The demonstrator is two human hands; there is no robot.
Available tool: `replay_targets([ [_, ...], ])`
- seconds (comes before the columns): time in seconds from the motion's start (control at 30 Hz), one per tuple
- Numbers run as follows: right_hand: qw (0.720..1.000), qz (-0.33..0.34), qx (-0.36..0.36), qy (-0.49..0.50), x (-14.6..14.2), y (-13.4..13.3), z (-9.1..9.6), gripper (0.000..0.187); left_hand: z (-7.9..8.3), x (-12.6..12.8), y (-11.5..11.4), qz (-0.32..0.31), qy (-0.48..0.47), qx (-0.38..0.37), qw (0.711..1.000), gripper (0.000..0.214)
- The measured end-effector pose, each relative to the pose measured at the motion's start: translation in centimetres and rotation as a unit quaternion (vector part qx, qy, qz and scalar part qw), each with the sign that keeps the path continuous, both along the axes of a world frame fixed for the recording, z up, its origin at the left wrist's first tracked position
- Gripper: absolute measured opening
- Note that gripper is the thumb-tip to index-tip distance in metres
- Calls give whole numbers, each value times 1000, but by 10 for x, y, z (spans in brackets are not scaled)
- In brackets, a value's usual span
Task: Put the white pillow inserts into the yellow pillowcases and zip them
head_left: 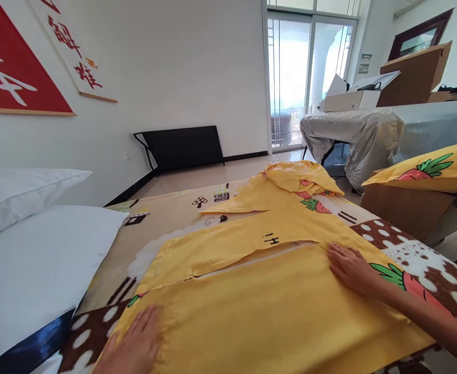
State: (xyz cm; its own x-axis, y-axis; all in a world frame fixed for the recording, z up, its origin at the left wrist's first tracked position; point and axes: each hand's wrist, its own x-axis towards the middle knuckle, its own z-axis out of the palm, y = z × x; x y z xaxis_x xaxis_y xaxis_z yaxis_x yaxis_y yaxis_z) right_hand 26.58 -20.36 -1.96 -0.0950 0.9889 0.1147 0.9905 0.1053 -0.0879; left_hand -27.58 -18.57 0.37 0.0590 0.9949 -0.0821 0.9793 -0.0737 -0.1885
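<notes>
A yellow pillowcase (247, 311) with carrot prints and the letters "Hi" is spread flat in front of me. A long slit opening runs across it, gaping slightly. My left hand (136, 340) rests on its near left edge, fingers extended, slightly blurred. Flat on the fabric by the slit's right end lies my right hand (353, 270), its fingers stretched out. Beyond the slit, more yellow cloth (302, 179) lies bunched at the far end; whether it is a separate piece I cannot tell.
The patterned blanket (146, 246) lies beneath the cloth. White pillows (44, 249) are at the left. At the right, a yellow carrot-print pillow (431, 169) sits on a cardboard box (403, 208). Behind stands a plastic-covered table (353, 127) with boxes. A black folded panel (185, 148) leans against the wall.
</notes>
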Motion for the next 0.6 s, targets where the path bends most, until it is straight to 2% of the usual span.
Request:
replay_targets([
  [0.03, 1000, 9, 16, 3, -13, 10, 8, 51, 13, 23, 7, -18, 8, 1, 1000, 62],
  [0.1, 997, 56, 56, 23, -47, 34, 23, 53, 35, 78, 25, -72, -42, -10, 996, 67],
  [0.17, 988, 121, 84, 53, -88, 59, 34, 57, 45, 135, 44, -112, -106, -16, 988, 68],
  [0.27, 978, 184, 70, 73, -144, 84, 37, 59, 39, 197, 72, -153, -141, -20, 978, 68],
  [0.33, 975, 206, 61, 64, -164, 90, 33, 47, 30, 212, 85, -161, -156, -54, 973, 66],
  [0.37, 973, 213, 60, 59, -165, 89, 31, 41, 26, 209, 89, -159, -161, -72, 971, 62],
  [0.43, 971, 224, 61, 50, -149, 84, 24, 39, 20, 186, 93, -143, -168, -99, 970, 59],
  [0.5, 971, 226, 51, 54, -112, 77, 15, 44, 15, 142, 92, -109, -169, -106, 974, 59],
  [0.6, 975, 201, -16, 95, -43, 66, 0, 53, 6, 61, 84, -40, -154, -83, 984, 61],
])
